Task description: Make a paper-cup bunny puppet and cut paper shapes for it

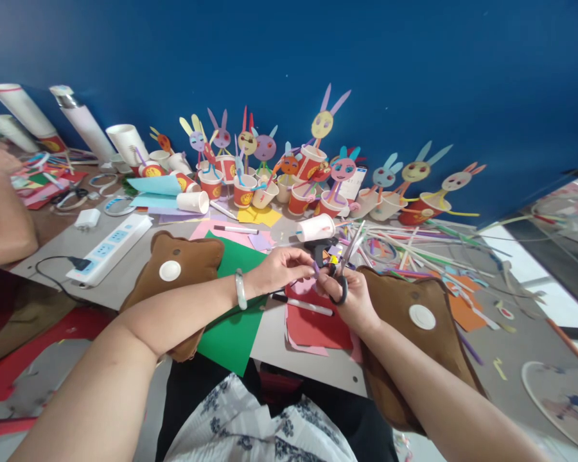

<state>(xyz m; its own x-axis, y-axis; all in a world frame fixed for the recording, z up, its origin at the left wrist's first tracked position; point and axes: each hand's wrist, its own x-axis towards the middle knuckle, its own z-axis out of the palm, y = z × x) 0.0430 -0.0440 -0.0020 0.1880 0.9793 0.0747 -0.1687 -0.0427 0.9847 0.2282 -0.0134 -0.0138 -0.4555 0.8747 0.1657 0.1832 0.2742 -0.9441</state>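
Over the red paper [325, 324], my two hands meet at the middle of the table. My right hand [351, 298] is closed around black-handled scissors [341, 282], whose blades point up and away. Between the fingertips of my left hand [282, 269] is a small purple piece [316, 268], pinched shut; my right fingertips are close to it too. A capped marker [308, 307] lies on the red paper below. Green paper [231, 321] lies under my left wrist. What kind of piece the purple one is cannot be made out.
Paper-cup rabbits [264, 146] line the blue wall. Brown cushions [419, 346] flank the work spot. A power strip [110, 250] lies left, strips of coloured material [414, 247] right. At the far left is another person's arm [4, 205].
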